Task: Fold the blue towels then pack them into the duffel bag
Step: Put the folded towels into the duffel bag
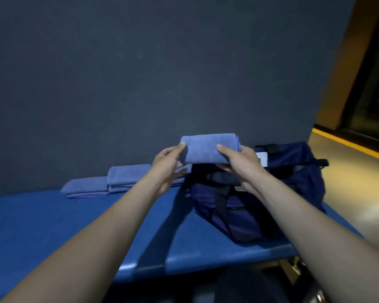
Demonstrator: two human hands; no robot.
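Observation:
A folded blue towel [202, 148] hangs in the air above the left end of the dark navy duffel bag [260, 204]. My left hand [167, 165] grips its left end, thumb on top and fingers underneath. My right hand [239, 159] holds its right end the same way. The bag stands on the blue table [53, 226] at the right, its black straps hanging down its front. Two more folded blue towels lie against the wall to the left of the bag: a taller stack [127, 174] and a lower one [85, 186].
A dark grey wall [162, 73] rises right behind the table. To the right lies tan floor with a yellow stripe [350, 145]. The table's front edge runs across the lower part of the view.

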